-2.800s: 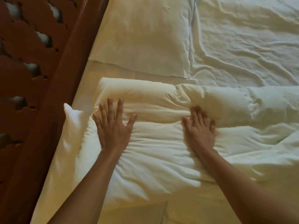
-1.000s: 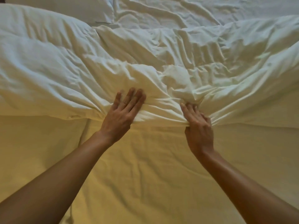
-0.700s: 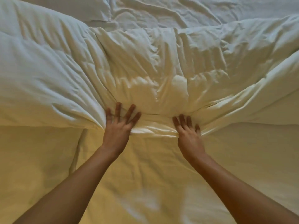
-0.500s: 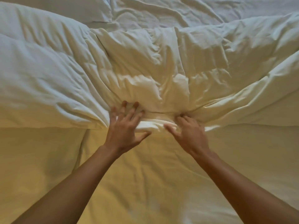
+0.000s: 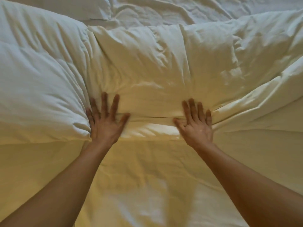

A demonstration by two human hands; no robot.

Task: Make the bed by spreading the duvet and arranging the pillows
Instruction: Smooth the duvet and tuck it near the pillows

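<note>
A puffy white duvet (image 5: 147, 63) lies across the bed, its folded edge running left to right at mid-frame. My left hand (image 5: 105, 123) presses flat on that fold with fingers spread. To its right, my right hand (image 5: 196, 123) presses flat on the same fold, fingers straight and close together. The duvet bulges high on the left and rises in a ridge at the right. A white pillow (image 5: 73, 7) shows at the top left, partly hidden behind the duvet.
Wrinkled white bedsheet (image 5: 180, 12) lies beyond the duvet at the top. Smoother cream-lit bedding (image 5: 147, 185) stretches between my forearms toward me.
My hands went from gripping the bunched fold to lying flat on it, and they moved apart. The crumpled middle of the duvet is now smoother.
</note>
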